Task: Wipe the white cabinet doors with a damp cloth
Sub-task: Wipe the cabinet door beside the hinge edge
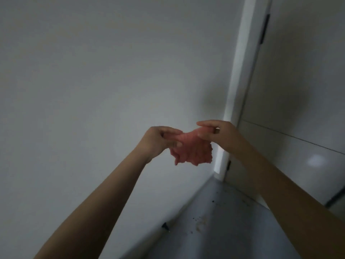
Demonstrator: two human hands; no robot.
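From the head camera I see both of my bare forearms reaching forward and up, meeting in the middle of the view. My left hand has its fingers curled and pinches the left edge of a pink cloth. My right hand pinches the cloth's upper right edge between thumb and fingertips, the index finger stretched out above it. The cloth hangs bunched and crumpled between the two hands, held in the air and not touching any surface. Its texture looks nubbly; whether it is wet I cannot tell from this dim, slightly blurred picture.

Behind the hands, filling the left and centre of the view, is a broad plain white cabinet door. I can read no writing, label or brand on it, on the cloth or anywhere else in view.

To the right runs a bright white vertical frame, and beyond it a second white panel with a dark hinge near its top edge and another dark fitting lower down by the frame's foot. A thin dark seam crosses this panel below the hands' height.

Lower down, the grey floor shows scattered dark specks and a pale crumbly patch, and a small dark object lies at the foot of the cabinet door.
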